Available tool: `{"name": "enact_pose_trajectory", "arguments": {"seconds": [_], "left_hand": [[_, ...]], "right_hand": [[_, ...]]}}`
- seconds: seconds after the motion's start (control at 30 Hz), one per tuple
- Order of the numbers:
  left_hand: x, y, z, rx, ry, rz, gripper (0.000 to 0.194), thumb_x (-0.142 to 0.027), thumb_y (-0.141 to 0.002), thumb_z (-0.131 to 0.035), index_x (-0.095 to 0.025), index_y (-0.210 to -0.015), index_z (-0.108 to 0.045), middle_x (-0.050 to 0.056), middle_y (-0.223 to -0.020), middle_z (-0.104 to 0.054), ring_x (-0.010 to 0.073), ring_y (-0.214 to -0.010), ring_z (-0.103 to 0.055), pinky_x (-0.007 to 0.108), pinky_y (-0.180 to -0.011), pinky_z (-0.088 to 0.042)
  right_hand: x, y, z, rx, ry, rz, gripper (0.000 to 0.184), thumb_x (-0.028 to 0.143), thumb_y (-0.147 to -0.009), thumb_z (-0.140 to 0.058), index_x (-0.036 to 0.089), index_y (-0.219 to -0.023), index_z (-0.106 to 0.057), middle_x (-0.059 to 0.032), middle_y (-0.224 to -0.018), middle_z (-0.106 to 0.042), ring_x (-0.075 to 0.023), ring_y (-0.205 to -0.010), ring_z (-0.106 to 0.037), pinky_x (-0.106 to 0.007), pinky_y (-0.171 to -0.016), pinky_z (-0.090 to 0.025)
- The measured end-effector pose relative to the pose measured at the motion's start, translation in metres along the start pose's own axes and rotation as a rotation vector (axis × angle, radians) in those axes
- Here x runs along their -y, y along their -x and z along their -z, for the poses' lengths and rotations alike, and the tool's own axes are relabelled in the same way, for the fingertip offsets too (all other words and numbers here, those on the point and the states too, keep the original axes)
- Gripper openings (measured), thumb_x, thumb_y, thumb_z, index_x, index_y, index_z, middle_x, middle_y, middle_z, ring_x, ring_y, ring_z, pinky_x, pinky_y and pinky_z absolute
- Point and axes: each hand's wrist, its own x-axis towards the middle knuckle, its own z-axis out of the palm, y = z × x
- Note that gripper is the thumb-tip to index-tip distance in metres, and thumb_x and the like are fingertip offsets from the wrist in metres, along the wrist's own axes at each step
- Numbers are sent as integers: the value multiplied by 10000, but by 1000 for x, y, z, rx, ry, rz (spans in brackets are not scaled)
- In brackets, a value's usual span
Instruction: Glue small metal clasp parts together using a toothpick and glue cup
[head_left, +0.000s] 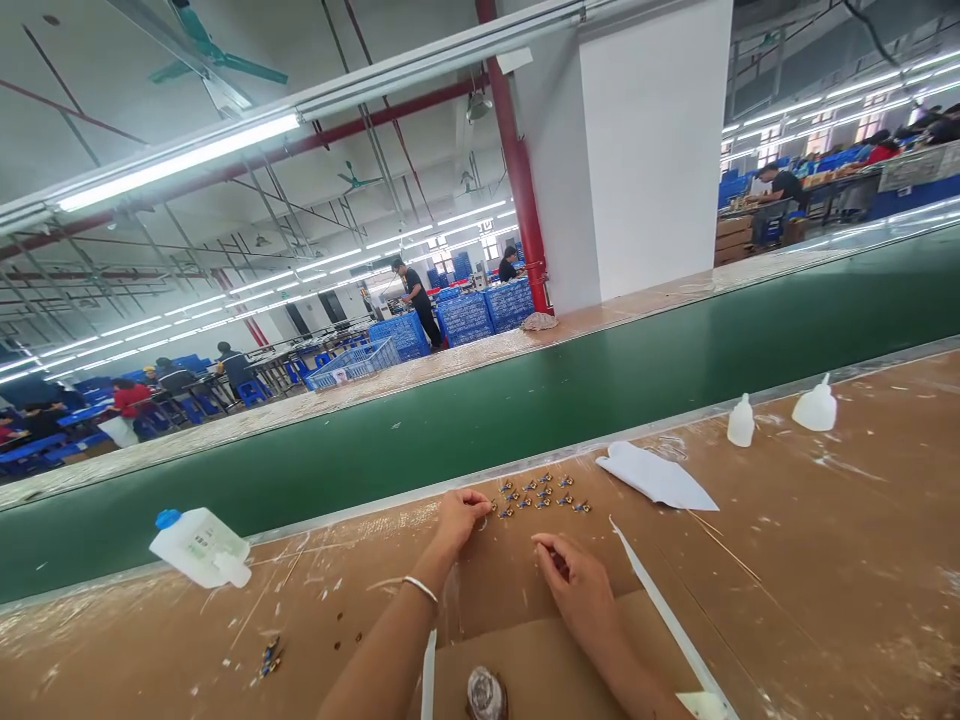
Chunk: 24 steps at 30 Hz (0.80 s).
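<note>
Factory hall all around you: ceiling strip lights, blue plastic crates (465, 318) stacked by a white pillar, other people at distant benches, and a long green conveyor belt (525, 400) running just past your brown cardboard-covered table (825, 560).

From the head camera, your left hand (461, 515) sits curled at the near edge of a cluster of tiny blue-and-brass metal parts (541, 494), fingertips pinched together; whether one part is between them you cannot tell. Your right hand (577, 585) rests lower on the table, fingers bent loosely inward, and something small may be under the thumb, too small to make out.

Those parts look light, hard and stiff, easy to scatter or drop, so pinch each one singly by its sides with thumb and forefinger.

A folded white paper sheet (654, 476) lies just right of the cluster, two small white squeeze bottles (780, 414) stand beyond it, and a blue-capped white bottle (199, 546) lies on its side well to your left.
</note>
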Motion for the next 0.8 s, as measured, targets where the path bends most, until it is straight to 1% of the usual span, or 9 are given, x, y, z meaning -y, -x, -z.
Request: {"name": "enact_pose_trajectory", "arguments": {"seconds": [0.1, 0.2, 0.27, 0.33, 0.43, 0.53, 0.6, 0.7, 0.8], "left_hand": [[3, -8, -5, 36, -55, 39, 229, -324, -862, -592, -118, -762, -599, -31, -664, -586, 86, -565, -550, 246, -570, -484], [2, -9, -3, 42, -70, 38, 223, -329, -862, -592, -116, -799, -613, -18, -707, -612, 99, -607, -579, 264, -602, -503], [-1, -4, 6, 10, -65, 17, 214, -326, -855, -601, -116, -819, -623, -7, -738, -633, 111, -644, -598, 283, -636, -509], [-3, 8, 23, -43, -68, -10, 196, -313, -827, -629, -118, -819, -645, 5, -752, -659, 125, -680, -614, 292, -675, -503], [3, 42, 65, -138, -120, -37, 159, -293, -755, -661, -142, -791, -698, 12, -754, -699, 146, -726, -628, 272, -712, -474], [22, 96, 106, -238, -239, -13, 160, -285, -735, -618, -171, -767, -726, 9, -738, -713, 158, -712, -627, 260, -685, -450], [41, 135, 123, -291, -335, 21, 176, -272, -740, -580, -177, -748, -729, 13, -714, -712, 161, -671, -619, 261, -649, -437], [69, 183, 126, -320, -471, 45, 168, -223, -733, -562, -193, -721, -728, 12, -701, -708, 160, -657, -613, 257, -632, -428], [83, 207, 115, -307, -596, 6, 148, -197, -749, -582, -215, -745, -729, 19, -757, -703, 173, -750, -606, 271, -689, -431]], "right_hand": [[-4, 1, -4, -1, -5, -38, 352, 383, -898, -361, 195, -839, -653, -24, -725, -632, -130, -610, -588, -236, -577, -466], [-7, 1, -5, 23, -13, -89, 362, 401, -891, -356, 204, -855, -658, -32, -767, -644, -136, -649, -596, -241, -607, -470], [-8, 2, -3, 40, -18, -115, 370, 420, -879, -360, 204, -868, -660, -39, -799, -653, -145, -663, -598, -253, -618, -469], [-8, 2, 0, 59, -28, -142, 380, 447, -858, -373, 203, -876, -663, -41, -805, -656, -150, -654, -593, -267, -627, -471], [-8, 3, 3, 88, -65, -187, 408, 498, -815, -396, 199, -874, -668, -45, -806, -663, -157, -638, -592, -278, -637, -479], [-8, 2, 6, 92, -78, -264, 439, 550, -754, -434, 200, -861, -676, -47, -785, -672, -163, -609, -598, -282, -618, -477], [-7, 1, 7, 103, -82, -321, 458, 570, -714, -452, 200, -857, -681, -43, -762, -672, -165, -592, -601, -282, -602, -474], [-5, 1, 10, 126, -85, -367, 470, 568, -681, -461, 199, -865, -686, -41, -773, -676, -168, -596, -609, -279, -589, -471], [-3, 1, 11, 126, -74, -389, 455, 549, -679, -467, 204, -875, -690, -43, -793, -682, -173, -609, -616, -280, -584, -465]]}}
